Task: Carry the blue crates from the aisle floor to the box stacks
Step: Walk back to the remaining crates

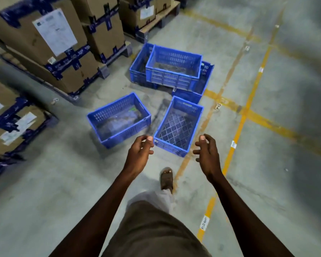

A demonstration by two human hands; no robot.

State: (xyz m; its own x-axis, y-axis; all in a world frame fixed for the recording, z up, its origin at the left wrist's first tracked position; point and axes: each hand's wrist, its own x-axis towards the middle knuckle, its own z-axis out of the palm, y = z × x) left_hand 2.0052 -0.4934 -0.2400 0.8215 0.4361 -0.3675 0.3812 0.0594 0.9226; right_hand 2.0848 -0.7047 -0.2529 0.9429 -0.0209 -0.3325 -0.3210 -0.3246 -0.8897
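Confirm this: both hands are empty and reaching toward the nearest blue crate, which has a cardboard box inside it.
Not quite. The head view shows the left hand and right hand empty, reaching toward the nearest blue crate, but it holds no cardboard box; its slotted bottom shows bare.

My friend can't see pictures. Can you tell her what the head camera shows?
A person's left hand and right hand reach out, holding nothing, toward a blue crate on a warehouse floor. More blue crates sit beyond it, one resting on others, beside taped cardboard box stacks on the left.
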